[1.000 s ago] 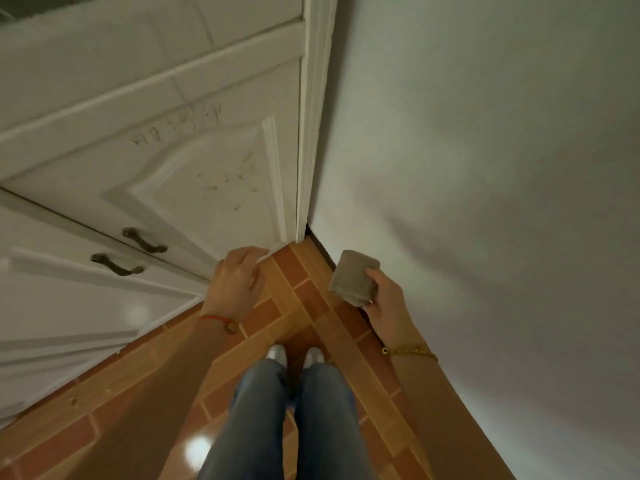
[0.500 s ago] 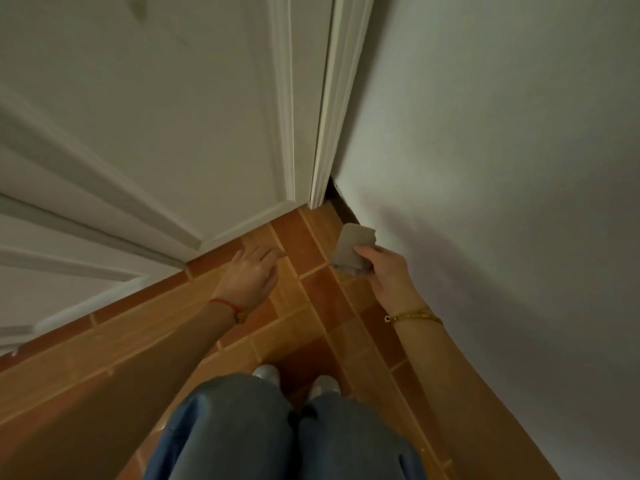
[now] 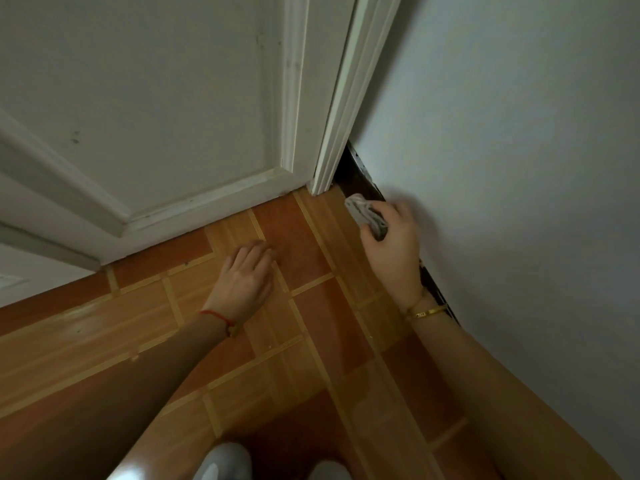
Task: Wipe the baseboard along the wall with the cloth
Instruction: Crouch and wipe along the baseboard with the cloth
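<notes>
I see my right hand gripping the folded grey cloth, fingers curled round it, holding it against the dark baseboard at the foot of the white wall, just right of the door frame. My left hand rests flat on the tiled floor, fingers relaxed and holding nothing, near the white door. Two shoe tips show at the near edge.

I see a glossy tiled floor (wood-look stripes) and a matt painted wall. The cloth looks soft, the bracelet metal.
</notes>
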`<state>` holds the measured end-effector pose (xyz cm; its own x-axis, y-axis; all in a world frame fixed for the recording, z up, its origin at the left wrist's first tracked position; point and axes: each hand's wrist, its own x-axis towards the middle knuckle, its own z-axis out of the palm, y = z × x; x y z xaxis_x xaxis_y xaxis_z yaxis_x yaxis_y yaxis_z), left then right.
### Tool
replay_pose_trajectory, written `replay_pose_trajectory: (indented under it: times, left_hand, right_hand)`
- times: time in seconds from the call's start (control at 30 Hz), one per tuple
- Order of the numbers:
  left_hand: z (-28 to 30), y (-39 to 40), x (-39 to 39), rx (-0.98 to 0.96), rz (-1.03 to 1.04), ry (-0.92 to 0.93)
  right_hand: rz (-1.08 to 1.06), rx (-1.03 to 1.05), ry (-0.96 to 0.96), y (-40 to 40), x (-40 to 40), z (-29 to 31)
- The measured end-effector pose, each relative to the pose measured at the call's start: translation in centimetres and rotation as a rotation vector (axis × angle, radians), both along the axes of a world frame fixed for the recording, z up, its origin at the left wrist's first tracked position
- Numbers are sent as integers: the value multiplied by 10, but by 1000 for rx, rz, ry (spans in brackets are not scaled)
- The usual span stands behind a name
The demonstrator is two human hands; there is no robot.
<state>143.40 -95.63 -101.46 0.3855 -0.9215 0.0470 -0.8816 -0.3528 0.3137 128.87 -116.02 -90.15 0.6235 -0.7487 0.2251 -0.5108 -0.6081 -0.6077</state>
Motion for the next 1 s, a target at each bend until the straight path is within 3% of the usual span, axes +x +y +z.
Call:
replay_pose_trajectory:
  times: [0.13, 0.27, 0.63, 1.0]
  left_hand:
    - [-24, -2, -1, -10, 26, 9]
    - [-40, 2, -8, -18, 19, 38]
    - [-48, 5, -10, -107, 41, 24]
    - [-52, 5, -7, -152, 32, 28]
  right_hand:
    - [414, -547, 289, -28, 9, -23]
    - [580, -843, 490, -40, 6, -36]
    - [617, -900, 810, -50, -12, -63]
    - [528, -1060, 678, -83, 74, -77]
